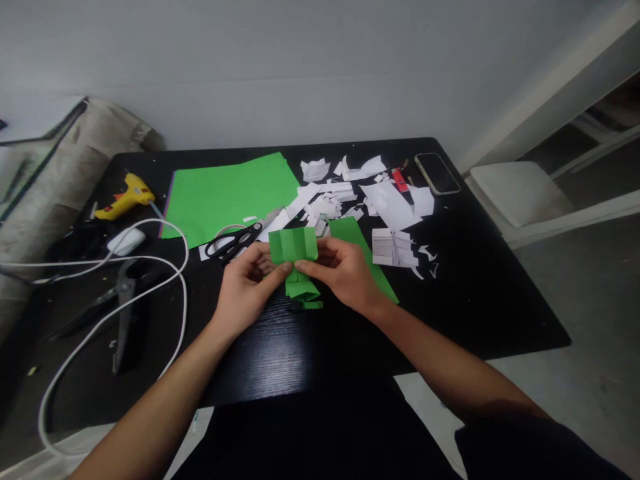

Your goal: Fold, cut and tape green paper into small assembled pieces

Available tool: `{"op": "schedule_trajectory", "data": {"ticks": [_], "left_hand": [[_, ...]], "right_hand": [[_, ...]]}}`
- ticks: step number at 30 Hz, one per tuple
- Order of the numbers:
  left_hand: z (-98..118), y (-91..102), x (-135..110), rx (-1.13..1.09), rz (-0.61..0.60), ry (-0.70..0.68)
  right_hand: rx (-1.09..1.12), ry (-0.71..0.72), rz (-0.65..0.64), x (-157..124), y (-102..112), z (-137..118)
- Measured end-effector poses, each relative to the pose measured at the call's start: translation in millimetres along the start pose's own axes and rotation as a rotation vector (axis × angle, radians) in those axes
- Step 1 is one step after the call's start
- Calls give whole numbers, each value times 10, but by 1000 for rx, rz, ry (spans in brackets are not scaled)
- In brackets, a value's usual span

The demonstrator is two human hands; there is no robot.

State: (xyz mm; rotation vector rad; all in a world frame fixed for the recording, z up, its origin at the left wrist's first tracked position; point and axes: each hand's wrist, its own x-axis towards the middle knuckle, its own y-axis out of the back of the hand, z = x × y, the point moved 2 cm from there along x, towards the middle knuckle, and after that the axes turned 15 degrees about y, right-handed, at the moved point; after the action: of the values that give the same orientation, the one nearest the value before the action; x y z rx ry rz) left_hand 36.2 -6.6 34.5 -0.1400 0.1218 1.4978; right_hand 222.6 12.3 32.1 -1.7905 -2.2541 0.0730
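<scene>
A creased piece of green paper is held up over the front middle of the table, its upper flap standing and its lower part folded. My left hand pinches it from the left, thumb on the near face. From the right, my right hand grips it the same way, and the two thumb tips almost meet. Fingers behind the paper are partly hidden. A small green scrap lies just below. Black-handled scissors rest beyond my left hand, and a green strip lies behind my right hand.
Large green sheets cover the back left of the black table. White paper scraps litter the back middle. A phone sits back right. At left are a yellow glue gun, a white cable and pliers-like tool.
</scene>
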Motion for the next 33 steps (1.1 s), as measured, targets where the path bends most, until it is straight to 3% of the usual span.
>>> {"op": "schedule_trajectory", "data": {"ticks": [7, 15, 33], "left_hand": [[11, -10, -12, 0, 43, -19], [-4, -13, -3, 83, -13, 15], [-24, 2, 4, 156, 10, -10]], "right_hand": [[15, -31, 13, 5, 9, -23], [-17, -15, 14, -5, 10, -5], [-52, -43, 19, 29, 31, 0]]}}
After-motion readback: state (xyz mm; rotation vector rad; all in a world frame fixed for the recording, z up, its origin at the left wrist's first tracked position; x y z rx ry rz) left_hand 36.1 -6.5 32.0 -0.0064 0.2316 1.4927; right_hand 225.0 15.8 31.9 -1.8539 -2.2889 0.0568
